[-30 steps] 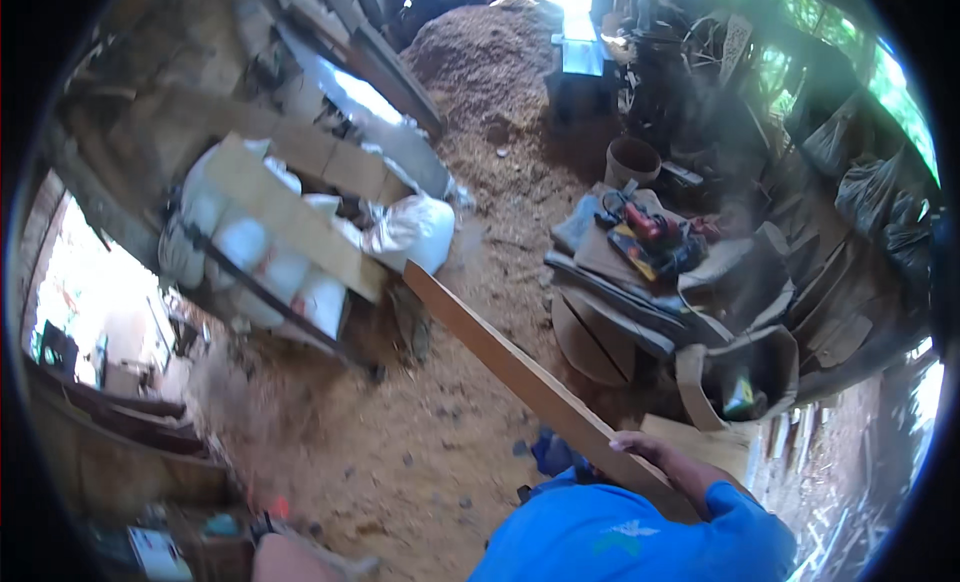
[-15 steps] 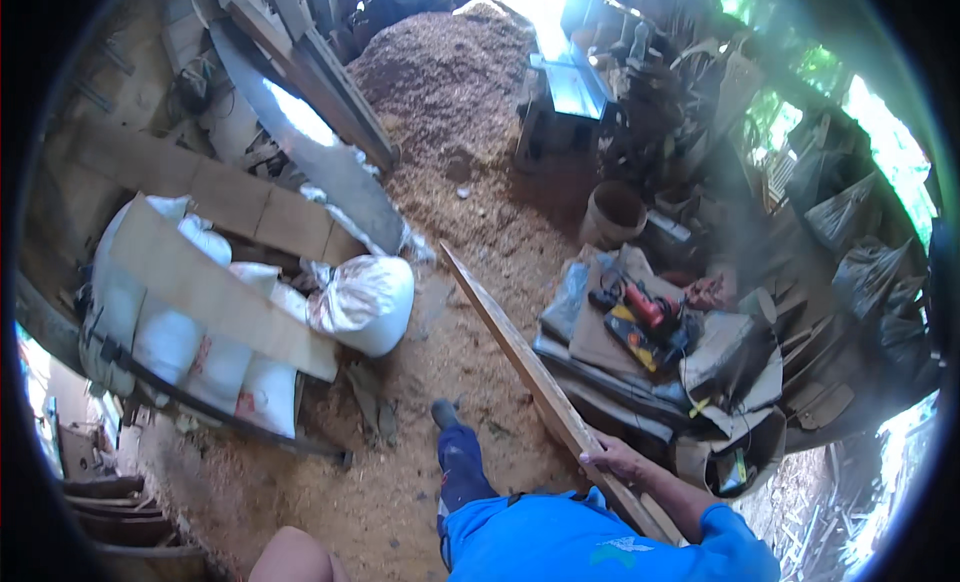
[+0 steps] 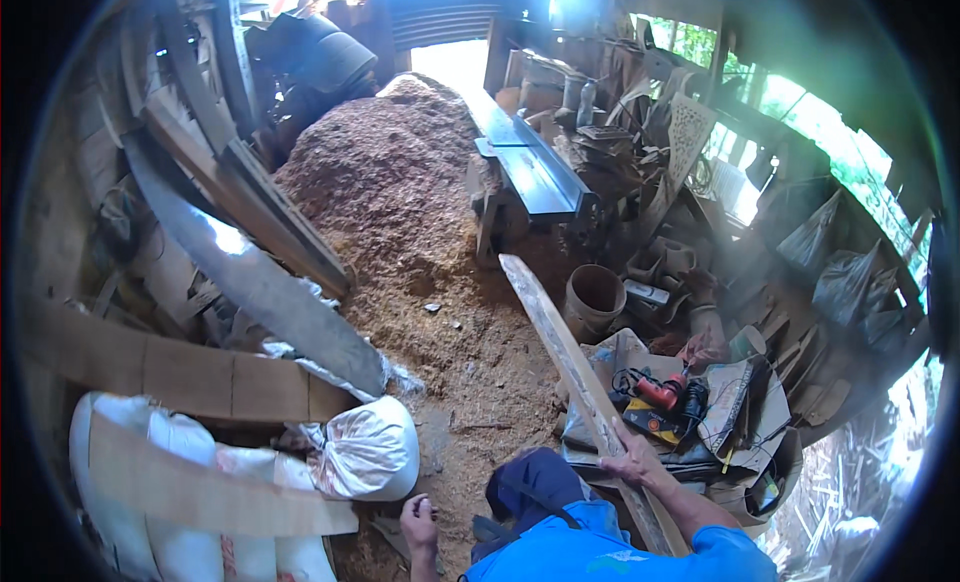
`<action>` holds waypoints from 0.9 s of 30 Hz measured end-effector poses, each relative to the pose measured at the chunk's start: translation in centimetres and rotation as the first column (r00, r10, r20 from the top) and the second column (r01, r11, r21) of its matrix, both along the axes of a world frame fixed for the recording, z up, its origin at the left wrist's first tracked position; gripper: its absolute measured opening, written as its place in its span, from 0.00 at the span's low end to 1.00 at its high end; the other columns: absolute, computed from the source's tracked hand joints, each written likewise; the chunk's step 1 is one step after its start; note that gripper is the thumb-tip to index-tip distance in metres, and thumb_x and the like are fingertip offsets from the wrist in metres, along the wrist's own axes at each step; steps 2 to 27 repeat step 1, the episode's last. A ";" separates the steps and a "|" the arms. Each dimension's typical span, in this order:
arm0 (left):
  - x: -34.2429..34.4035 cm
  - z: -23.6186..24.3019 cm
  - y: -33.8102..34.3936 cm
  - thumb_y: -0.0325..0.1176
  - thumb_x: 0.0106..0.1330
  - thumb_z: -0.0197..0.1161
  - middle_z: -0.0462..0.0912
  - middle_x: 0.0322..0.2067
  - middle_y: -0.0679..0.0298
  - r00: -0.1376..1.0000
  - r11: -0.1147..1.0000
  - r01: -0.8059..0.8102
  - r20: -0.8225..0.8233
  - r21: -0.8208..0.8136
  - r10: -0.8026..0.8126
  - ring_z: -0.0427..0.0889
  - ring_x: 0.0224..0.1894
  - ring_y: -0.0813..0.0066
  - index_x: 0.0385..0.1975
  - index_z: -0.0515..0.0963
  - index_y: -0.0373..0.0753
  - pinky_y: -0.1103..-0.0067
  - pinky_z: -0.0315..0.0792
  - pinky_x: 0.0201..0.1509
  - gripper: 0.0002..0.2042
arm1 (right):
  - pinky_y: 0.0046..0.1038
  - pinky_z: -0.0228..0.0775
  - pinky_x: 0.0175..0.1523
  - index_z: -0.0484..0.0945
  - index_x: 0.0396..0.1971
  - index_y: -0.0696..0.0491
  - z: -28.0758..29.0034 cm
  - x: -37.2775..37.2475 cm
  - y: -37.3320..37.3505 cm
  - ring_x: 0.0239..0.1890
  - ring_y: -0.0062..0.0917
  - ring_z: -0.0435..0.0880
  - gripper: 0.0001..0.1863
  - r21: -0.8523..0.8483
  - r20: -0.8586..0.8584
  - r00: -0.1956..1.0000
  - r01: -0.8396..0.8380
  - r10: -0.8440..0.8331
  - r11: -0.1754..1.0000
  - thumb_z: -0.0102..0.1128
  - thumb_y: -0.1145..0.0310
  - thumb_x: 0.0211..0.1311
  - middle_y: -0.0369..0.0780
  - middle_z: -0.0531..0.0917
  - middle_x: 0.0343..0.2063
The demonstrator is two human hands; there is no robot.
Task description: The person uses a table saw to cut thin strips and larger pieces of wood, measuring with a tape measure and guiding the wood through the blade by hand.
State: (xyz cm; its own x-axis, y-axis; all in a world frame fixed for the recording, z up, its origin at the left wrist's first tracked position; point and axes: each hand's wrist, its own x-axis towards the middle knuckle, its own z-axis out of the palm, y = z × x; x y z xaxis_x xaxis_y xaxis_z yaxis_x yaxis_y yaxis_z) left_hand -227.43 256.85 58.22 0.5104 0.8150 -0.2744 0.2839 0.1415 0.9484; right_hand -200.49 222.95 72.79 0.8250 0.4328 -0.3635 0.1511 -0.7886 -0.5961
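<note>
A long wooden plank [image 3: 565, 352] slants from my right side up and forward across the floor. My right hand [image 3: 632, 460] is wrapped over its near part, thumb and fingers on the wood. The plank's far end points toward a metal-topped bench [image 3: 545, 177]. My left hand [image 3: 420, 524] is at the lower middle, beside a tied white sack [image 3: 372, 450]. Its fingers are curled in, and nothing shows in them.
At left lie white sacks under a wooden board [image 3: 200, 482]. A curved metal sheet [image 3: 250, 272] leans behind them. At right are a bucket [image 3: 594, 300] and a red power tool [image 3: 662, 390] on a cluttered pile. A sawdust heap [image 3: 375, 152] rises at the back.
My view has tilted up, showing more of the bench and back wall. My left hand has come into view at the lower middle. My right hand still grips the plank, now held more steeply.
</note>
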 end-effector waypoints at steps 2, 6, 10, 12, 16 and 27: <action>1.7 -0.9 1.1 0.31 0.69 0.62 0.83 0.30 0.61 0.997 0.997 0.050 -0.059 0.054 -0.046 0.83 0.30 0.75 0.44 0.80 0.34 0.79 0.77 0.38 0.10 | 0.34 0.67 0.64 0.54 0.73 0.56 0.4 2.3 1.8 0.57 0.48 0.79 0.57 -0.147 -0.045 0.998 0.043 -0.050 0.988 0.70 0.47 0.44 0.62 0.77 0.55; 1.7 -0.9 1.1 0.31 0.69 0.62 0.83 0.30 0.61 0.997 0.997 0.050 -0.059 0.054 -0.046 0.83 0.30 0.75 0.44 0.80 0.34 0.79 0.77 0.38 0.10 | 0.34 0.67 0.64 0.54 0.73 0.56 0.4 2.3 1.8 0.57 0.48 0.79 0.57 -0.147 -0.045 0.998 0.043 -0.050 0.988 0.70 0.47 0.44 0.62 0.77 0.55; 1.7 -0.9 1.1 0.31 0.69 0.62 0.83 0.30 0.61 0.997 0.997 0.050 -0.059 0.054 -0.046 0.83 0.30 0.75 0.44 0.80 0.34 0.79 0.77 0.38 0.10 | 0.34 0.67 0.64 0.54 0.73 0.56 0.4 2.3 1.8 0.57 0.48 0.79 0.57 -0.147 -0.045 0.998 0.043 -0.050 0.988 0.70 0.47 0.44 0.62 0.77 0.55; 1.7 -0.9 1.1 0.31 0.69 0.62 0.83 0.30 0.61 0.997 0.997 0.050 -0.059 0.054 -0.046 0.83 0.30 0.75 0.44 0.80 0.34 0.79 0.77 0.38 0.10 | 0.34 0.67 0.64 0.54 0.73 0.56 0.4 2.3 1.8 0.57 0.48 0.79 0.57 -0.147 -0.045 0.998 0.043 -0.050 0.988 0.70 0.47 0.44 0.62 0.77 0.55; 1.7 -0.9 1.1 0.31 0.69 0.62 0.83 0.30 0.61 0.997 0.997 0.050 -0.059 0.054 -0.046 0.83 0.30 0.75 0.44 0.80 0.34 0.79 0.77 0.38 0.10 | 0.34 0.67 0.64 0.54 0.73 0.56 0.4 2.3 1.8 0.57 0.48 0.79 0.57 -0.147 -0.045 0.998 0.043 -0.050 0.988 0.70 0.47 0.44 0.62 0.77 0.55; 1.7 -0.9 1.1 0.31 0.69 0.62 0.83 0.30 0.61 0.997 0.997 0.050 -0.059 0.054 -0.046 0.83 0.30 0.75 0.44 0.80 0.34 0.79 0.77 0.38 0.10 | 0.34 0.67 0.64 0.54 0.73 0.56 0.4 2.3 1.8 0.57 0.48 0.79 0.57 -0.147 -0.045 0.998 0.043 -0.050 0.988 0.70 0.47 0.44 0.62 0.77 0.55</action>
